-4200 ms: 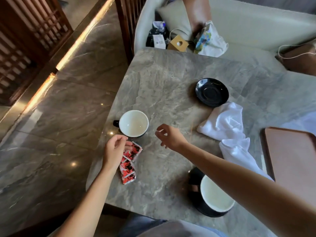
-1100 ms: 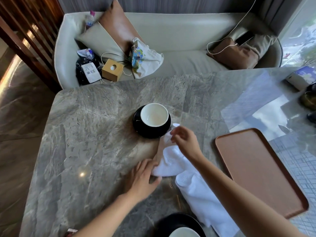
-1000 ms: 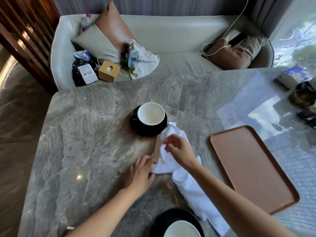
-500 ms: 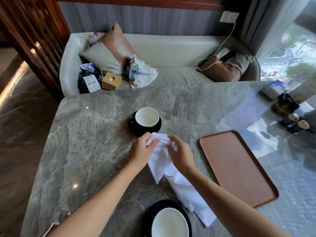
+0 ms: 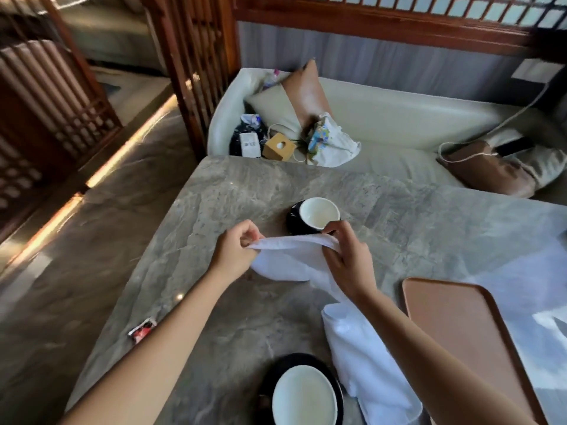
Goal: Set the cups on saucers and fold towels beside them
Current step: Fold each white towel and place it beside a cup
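Note:
Both hands hold one white towel (image 5: pixel 288 259) lifted off the grey marble table (image 5: pixel 214 204). My left hand (image 5: pixel 236 250) pinches its left corner, and my right hand (image 5: pixel 346 259) grips its right end. Just beyond them a white-lined cup (image 5: pixel 319 211) sits on a black saucer (image 5: pixel 293 223). A second white towel (image 5: pixel 365 360) lies crumpled under my right forearm. At the near edge another cup (image 5: pixel 303 397) stands on a black saucer (image 5: pixel 276 371).
A brown tray (image 5: pixel 466 338) lies at the right of the table. A red packet (image 5: pixel 142 329) lies at the table's left edge. Behind the table is a cream sofa (image 5: pixel 399 118) with cushions, bags and a small wooden box (image 5: pixel 279 147).
The cup has gone from the bare table onto the far saucer. Both hands have picked the towel up off the table and drawn it out between them.

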Demonstrator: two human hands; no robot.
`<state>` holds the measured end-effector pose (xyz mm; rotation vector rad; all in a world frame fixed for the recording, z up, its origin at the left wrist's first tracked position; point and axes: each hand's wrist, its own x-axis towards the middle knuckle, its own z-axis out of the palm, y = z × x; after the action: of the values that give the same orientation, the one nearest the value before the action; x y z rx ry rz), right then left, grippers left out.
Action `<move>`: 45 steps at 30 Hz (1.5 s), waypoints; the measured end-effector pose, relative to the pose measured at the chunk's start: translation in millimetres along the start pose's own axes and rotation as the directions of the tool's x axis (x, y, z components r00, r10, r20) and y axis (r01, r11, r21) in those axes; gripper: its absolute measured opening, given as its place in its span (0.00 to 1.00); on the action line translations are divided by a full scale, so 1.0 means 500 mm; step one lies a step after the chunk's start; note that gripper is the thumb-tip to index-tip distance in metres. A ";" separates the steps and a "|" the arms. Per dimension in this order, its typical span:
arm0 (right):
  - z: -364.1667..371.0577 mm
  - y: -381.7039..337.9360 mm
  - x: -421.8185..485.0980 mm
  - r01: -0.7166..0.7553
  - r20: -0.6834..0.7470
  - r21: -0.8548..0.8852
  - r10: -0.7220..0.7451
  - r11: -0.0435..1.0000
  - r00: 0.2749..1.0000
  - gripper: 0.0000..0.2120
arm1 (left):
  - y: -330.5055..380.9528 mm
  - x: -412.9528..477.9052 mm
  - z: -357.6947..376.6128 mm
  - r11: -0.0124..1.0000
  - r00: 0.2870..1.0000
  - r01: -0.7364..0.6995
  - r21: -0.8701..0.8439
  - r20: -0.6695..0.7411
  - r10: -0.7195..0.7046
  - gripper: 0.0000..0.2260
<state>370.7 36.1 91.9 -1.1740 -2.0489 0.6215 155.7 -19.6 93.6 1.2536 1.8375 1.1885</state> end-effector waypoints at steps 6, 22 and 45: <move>0.041 -0.053 0.061 0.086 -0.183 0.067 -0.072 0.994 0.980 0.14 | -0.019 0.009 -0.146 0.987 0.933 -0.012 -0.161 -0.357 -0.047 0.11; 0.035 -0.174 0.258 0.089 -0.217 0.148 -0.055 0.985 0.975 0.19 | 0.025 0.131 -0.394 0.906 0.940 -0.086 -0.414 -0.334 -0.063 0.11; 0.160 0.158 -0.076 -0.431 0.222 0.361 0.373 0.827 0.901 0.09 | -0.312 -0.131 -0.151 0.853 0.828 0.423 -0.306 -0.252 -0.501 0.11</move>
<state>367.2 35.0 -26.7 -1.3435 -1.6651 1.3032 56.0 -128.8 -17.7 0.4426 2.0017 1.3307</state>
